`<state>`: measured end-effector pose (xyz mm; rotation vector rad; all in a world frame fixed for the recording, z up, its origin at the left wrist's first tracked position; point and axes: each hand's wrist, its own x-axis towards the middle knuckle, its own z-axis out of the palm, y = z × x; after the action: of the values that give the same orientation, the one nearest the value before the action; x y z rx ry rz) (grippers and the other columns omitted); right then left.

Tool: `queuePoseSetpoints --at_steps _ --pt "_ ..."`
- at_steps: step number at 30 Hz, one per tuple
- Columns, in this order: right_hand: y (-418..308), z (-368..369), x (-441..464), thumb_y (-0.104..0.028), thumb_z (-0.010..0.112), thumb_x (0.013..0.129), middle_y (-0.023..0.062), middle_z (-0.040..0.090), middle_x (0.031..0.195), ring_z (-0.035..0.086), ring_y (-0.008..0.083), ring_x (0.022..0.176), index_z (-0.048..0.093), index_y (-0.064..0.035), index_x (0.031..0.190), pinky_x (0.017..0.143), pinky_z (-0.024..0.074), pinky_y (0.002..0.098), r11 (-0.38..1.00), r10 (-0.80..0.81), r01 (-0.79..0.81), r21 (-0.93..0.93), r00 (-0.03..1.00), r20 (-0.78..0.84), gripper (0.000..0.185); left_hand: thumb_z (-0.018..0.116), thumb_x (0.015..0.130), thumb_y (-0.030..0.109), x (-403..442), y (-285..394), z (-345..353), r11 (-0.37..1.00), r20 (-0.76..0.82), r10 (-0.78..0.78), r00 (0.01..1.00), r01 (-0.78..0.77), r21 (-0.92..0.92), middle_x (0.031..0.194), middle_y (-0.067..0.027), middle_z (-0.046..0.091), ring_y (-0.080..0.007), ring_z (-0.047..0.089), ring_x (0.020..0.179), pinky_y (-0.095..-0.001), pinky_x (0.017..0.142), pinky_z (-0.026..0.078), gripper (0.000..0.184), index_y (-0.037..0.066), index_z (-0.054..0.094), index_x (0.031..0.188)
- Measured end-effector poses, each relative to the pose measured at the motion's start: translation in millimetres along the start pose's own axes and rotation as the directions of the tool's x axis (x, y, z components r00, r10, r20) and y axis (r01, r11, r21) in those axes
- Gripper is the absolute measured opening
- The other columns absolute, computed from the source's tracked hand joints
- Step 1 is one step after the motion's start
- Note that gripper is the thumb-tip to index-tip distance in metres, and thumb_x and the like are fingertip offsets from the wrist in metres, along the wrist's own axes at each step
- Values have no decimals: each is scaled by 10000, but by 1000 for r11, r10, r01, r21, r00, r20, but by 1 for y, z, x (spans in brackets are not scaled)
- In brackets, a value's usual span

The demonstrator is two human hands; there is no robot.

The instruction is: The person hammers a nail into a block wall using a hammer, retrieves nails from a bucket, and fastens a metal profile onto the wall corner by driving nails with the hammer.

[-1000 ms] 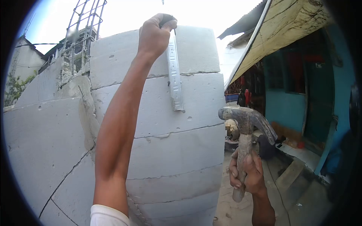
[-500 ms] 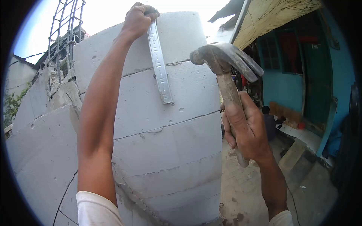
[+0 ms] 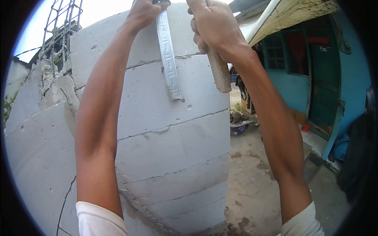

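Note:
My left hand (image 3: pixel 145 15) is at the top of the grey block wall (image 3: pixel 173 153), fingers closed at the upper end of an embossed metal strip (image 3: pixel 168 55). A dark bit shows by its fingertips, too cut off to make out. The strip hangs down the wall face, slightly slanted, and a nail (image 3: pixel 181 100) sticks out at its lower end. Right of the strip, my right hand (image 3: pixel 216 25) is raised and wrapped round the wooden handle of a hammer (image 3: pixel 219 72). The hammer's head lies beyond the top edge of the view.
Bare rebar (image 3: pixel 59 31) rises from broken concrete at the upper left. On the right are a turquoise house wall (image 3: pixel 289 92), a green door (image 3: pixel 330 82) and a paved yard (image 3: pixel 252 177). A pale pole (image 3: pixel 264 19) slants under a tarp (image 3: pixel 299 13) overhead.
My right hand has lifted the hammer up and to the left, taking its head out of view. My left hand stays at the strip's top. The view has tilted slightly downward.

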<state>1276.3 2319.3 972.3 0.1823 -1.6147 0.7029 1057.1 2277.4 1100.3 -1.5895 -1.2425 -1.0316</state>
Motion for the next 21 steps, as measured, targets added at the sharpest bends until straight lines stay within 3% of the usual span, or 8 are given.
queuePoseSetpoints --at_steps 2,9,11,15,18,20,21 --pt "-9 -3 0 -426 386 1137 24 508 618 516 142 439 585 66 995 379 447 313 965 204 -182 -190 974 101 550 704 944 121 -1 1 1 990 -69 51 996 -41 137 1127 -183 674 -293 677 1041 -403 934 538 201 -12 803 1057" --pt "5 -3 -5 -430 379 1134 22 507 661 527 136 485 585 65 1019 441 489 311 998 -47 50 -23 993 104 548 724 928 129 -9 3 5 988 -83 75 994 -63 138 1155 -189 662 -299 670 1064 -409 926 537 184 -1 816 1020" --pt "4 -2 5 -429 388 1133 7 488 670 501 129 464 581 58 1037 413 469 311 975 200 -189 -117 976 90 532 725 921 134 -13 7 8 992 -159 118 980 -107 73 1120 -184 681 -291 681 1039 -398 918 541 175 6 822 990" --pt "-9 -8 -4 -427 408 1130 -2 482 673 484 122 448 573 42 1022 376 437 312 974 182 -169 -149 980 81 509 738 885 126 -8 1 10 992 -137 46 990 -30 120 1068 -189 702 -292 697 1009 -389 903 547 190 6 818 1009" --pt "-13 -9 -3 -435 421 1128 -6 476 650 471 120 432 564 24 1000 362 425 314 987 157 -157 -31 987 27 497 765 824 125 -12 5 24 989 -253 76 965 -41 140 1004 -198 705 -309 705 962 -396 893 553 212 -1 804 991" --pt "-8 -12 1 -439 420 1127 -8 470 617 467 120 420 562 16 982 364 430 308 997 58 -60 51 998 38 498 782 770 118 -11 0 37 986 -454 154 878 -105 130 984 -197 694 -330 694 952 -407 896 554 205 3 785 940" --pt "-6 -12 2 -439 420 1127 -8 470 617 467 120 420 562 16 982 364 430 308 997 57 -59 52 998 39 498 782 770 118 -11 -2 39 986 -455 155 877 -106 131 984 -197 694 -330 694 952 -407 896 554 205 3 785 940"
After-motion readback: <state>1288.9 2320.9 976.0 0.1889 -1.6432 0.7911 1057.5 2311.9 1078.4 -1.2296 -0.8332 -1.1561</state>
